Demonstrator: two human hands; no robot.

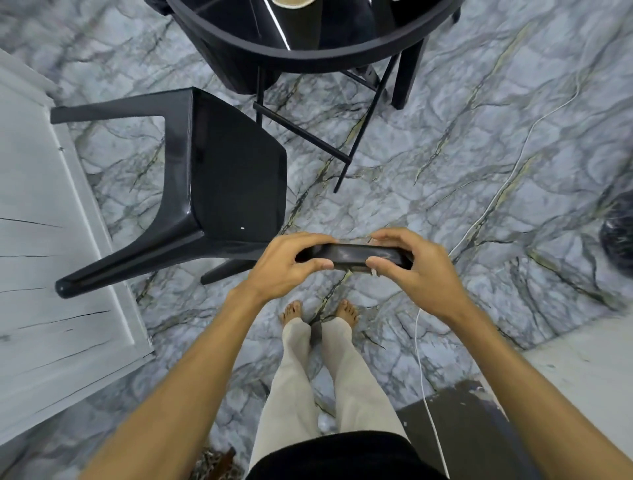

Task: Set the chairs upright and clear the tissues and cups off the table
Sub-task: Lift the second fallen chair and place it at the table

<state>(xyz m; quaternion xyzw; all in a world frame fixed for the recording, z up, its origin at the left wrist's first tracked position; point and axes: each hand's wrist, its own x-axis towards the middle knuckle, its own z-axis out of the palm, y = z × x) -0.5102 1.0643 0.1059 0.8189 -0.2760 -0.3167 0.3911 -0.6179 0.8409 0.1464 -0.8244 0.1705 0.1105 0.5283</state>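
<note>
While the black chair (219,178) is shown tipped on its side on the marbled floor, with its legs pointing left toward a white panel (44,260), the task is judged to be at an early stage: this chair is not yet set upright. Its top rail is gripped at centre frame by the left hand (287,267), whose fingers (308,240) are curled over and clamped on it, thumb beneath. The same rail is clamped by the right hand (411,270) just beside it. At the top, a cup (291,2) is seen on the round dark surface (308,58), so clearing is left to do; no tissues can be seen.
</note>
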